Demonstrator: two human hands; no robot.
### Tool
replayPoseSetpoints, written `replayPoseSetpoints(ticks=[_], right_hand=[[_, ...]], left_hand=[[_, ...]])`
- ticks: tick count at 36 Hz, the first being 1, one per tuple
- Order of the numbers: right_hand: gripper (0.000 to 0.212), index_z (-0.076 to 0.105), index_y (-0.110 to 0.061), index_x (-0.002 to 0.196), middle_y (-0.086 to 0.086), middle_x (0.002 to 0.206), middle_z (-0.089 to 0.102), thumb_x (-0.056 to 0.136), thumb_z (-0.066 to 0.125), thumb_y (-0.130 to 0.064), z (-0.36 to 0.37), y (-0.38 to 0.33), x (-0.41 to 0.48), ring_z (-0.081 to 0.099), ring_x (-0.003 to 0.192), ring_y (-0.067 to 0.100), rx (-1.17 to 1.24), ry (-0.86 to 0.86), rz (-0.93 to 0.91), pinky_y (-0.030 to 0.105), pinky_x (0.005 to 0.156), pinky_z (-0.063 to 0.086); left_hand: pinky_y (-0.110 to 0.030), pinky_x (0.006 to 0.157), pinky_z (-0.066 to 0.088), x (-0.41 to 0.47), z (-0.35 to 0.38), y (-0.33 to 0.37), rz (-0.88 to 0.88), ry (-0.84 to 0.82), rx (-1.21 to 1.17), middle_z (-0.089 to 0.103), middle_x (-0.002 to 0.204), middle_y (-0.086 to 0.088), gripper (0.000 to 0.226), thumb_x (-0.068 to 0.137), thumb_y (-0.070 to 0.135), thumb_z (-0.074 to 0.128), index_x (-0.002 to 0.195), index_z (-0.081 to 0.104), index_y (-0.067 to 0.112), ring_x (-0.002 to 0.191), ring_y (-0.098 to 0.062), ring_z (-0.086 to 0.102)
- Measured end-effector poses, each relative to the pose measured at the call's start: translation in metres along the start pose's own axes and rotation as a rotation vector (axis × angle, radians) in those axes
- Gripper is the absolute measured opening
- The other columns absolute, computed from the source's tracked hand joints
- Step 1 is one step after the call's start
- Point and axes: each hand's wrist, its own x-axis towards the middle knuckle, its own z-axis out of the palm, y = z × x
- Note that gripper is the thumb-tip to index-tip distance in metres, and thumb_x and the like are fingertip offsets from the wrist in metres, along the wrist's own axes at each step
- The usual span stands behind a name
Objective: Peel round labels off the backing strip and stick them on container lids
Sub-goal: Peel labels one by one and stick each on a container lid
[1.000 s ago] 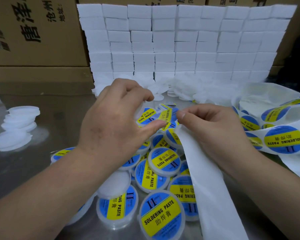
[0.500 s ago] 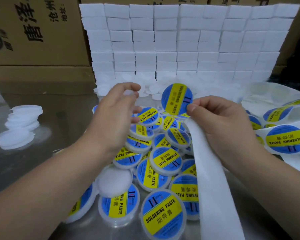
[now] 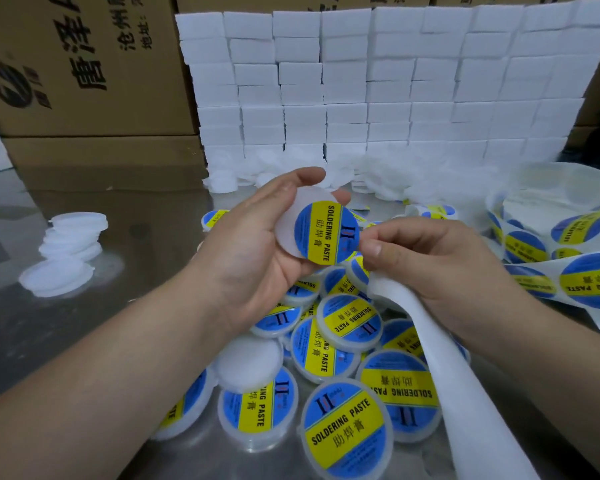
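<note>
Head view: a round label (image 3: 326,232) is being laid onto a bare white lid (image 3: 286,220) just above centre. The lid is being cradled by its rim in the curled fingers of the left hand (image 3: 253,251). The label's 3 o'clock edge is being pinched by the right hand (image 3: 433,268), which is also gripping the backing strip (image 3: 471,403). The label is judged light, limp and tacky, so it is best held by its edge. Labelled lids (image 3: 347,434) are lying at 6 o'clock.

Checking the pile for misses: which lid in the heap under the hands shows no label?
The plain white lid at the left side of the heap, beside the left forearm; every other lid there shows a blue-and-yellow label.
</note>
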Motion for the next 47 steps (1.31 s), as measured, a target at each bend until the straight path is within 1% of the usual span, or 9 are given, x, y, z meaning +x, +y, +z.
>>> replayPoseSetpoints(ticks=[6,10,17,23,26,31,39,45,47], right_hand=[[0.016,0.074,-0.041,0.074,-0.016,0.067,0.070,0.074,0.072,-0.025,-0.0017,0.0002,-0.0005,0.061,0.062,-0.006,-0.011,-0.069,0.008,0.009,0.056,0.045],[0.017,0.074,-0.039,0.078,-0.013,0.073,0.072,0.069,0.062,-0.030,-0.0026,0.0019,-0.0006,0.063,0.064,-0.004,-0.017,-0.078,0.028,0.011,0.057,0.046],[0.017,0.074,-0.037,0.078,-0.010,0.074,0.073,0.067,0.063,-0.030,-0.0018,0.0027,-0.0002,0.063,0.063,-0.001,0.007,-0.082,0.041,0.014,0.056,0.047],[0.018,0.074,-0.034,0.080,-0.007,0.077,0.074,0.066,0.064,-0.030,-0.0016,0.0032,0.0003,0.064,0.066,0.001,0.017,-0.060,0.050,0.016,0.060,0.049],[0.017,0.074,-0.031,0.082,-0.005,0.076,0.074,0.065,0.074,-0.033,-0.0021,0.0031,-0.0002,0.064,0.067,0.002,0.018,-0.042,0.052,0.019,0.061,0.049],[0.013,0.075,-0.036,0.076,-0.010,0.069,0.072,0.064,0.077,-0.032,-0.0013,0.0010,-0.0008,0.062,0.061,-0.002,0.042,-0.049,0.038,0.012,0.055,0.047],[0.020,0.074,-0.033,0.080,-0.010,0.067,0.072,0.080,0.065,-0.015,-0.0017,0.0007,-0.0009,0.062,0.060,-0.002,0.012,-0.018,0.053,0.012,0.054,0.047],[0.022,0.075,-0.028,0.076,-0.010,0.066,0.071,0.081,0.064,-0.010,-0.0001,-0.0005,-0.0003,0.062,0.059,-0.004,0.021,-0.015,0.057,0.010,0.054,0.045],[0.027,0.075,-0.034,0.075,-0.012,0.068,0.072,0.081,0.064,-0.010,0.0005,-0.0008,-0.0001,0.062,0.061,-0.005,0.002,-0.021,0.046,0.009,0.054,0.045]], left_hand=[[-0.038,0.066,0.056,-0.0019,0.0002,-0.0003,-0.026,-0.074,0.025,0.072,0.098,-0.010,0.030,0.080,0.041,0.041,0.090,0.058,0.017,0.081,-0.026,0.070],[-0.036,0.068,0.056,-0.0046,-0.0003,-0.0027,0.033,-0.088,0.080,0.071,0.103,-0.010,0.024,0.069,0.028,0.054,0.090,0.060,0.019,0.084,-0.025,0.070],[-0.031,0.065,0.057,-0.0046,0.0002,-0.0054,0.089,-0.108,0.132,0.072,0.099,-0.003,0.028,0.064,0.016,0.059,0.091,0.059,0.021,0.080,-0.021,0.070],[-0.029,0.064,0.057,-0.0052,0.0010,-0.0064,0.104,-0.114,0.150,0.072,0.098,-0.001,0.026,0.066,0.014,0.059,0.091,0.059,0.022,0.082,-0.021,0.070],[-0.029,0.064,0.056,-0.0057,0.0014,-0.0061,0.105,-0.116,0.151,0.072,0.098,-0.001,0.026,0.066,0.014,0.059,0.091,0.059,0.022,0.081,-0.020,0.070],[-0.027,0.063,0.056,-0.0068,0.0027,-0.0062,0.103,-0.115,0.159,0.072,0.097,-0.001,0.028,0.066,0.013,0.059,0.093,0.058,0.021,0.079,-0.019,0.070],[-0.026,0.062,0.055,-0.0076,0.0031,-0.0063,0.101,-0.111,0.166,0.072,0.097,0.000,0.025,0.068,0.011,0.058,0.091,0.058,0.021,0.080,-0.019,0.070],[-0.026,0.062,0.056,-0.0085,0.0041,-0.0061,0.105,-0.094,0.204,0.072,0.096,0.002,0.026,0.089,-0.003,0.047,0.090,0.058,0.021,0.079,-0.018,0.070],[-0.026,0.063,0.056,-0.0095,0.0053,-0.0069,0.140,-0.071,0.252,0.073,0.095,0.004,0.029,0.091,-0.003,0.046,0.089,0.058,0.023,0.079,-0.017,0.070]])
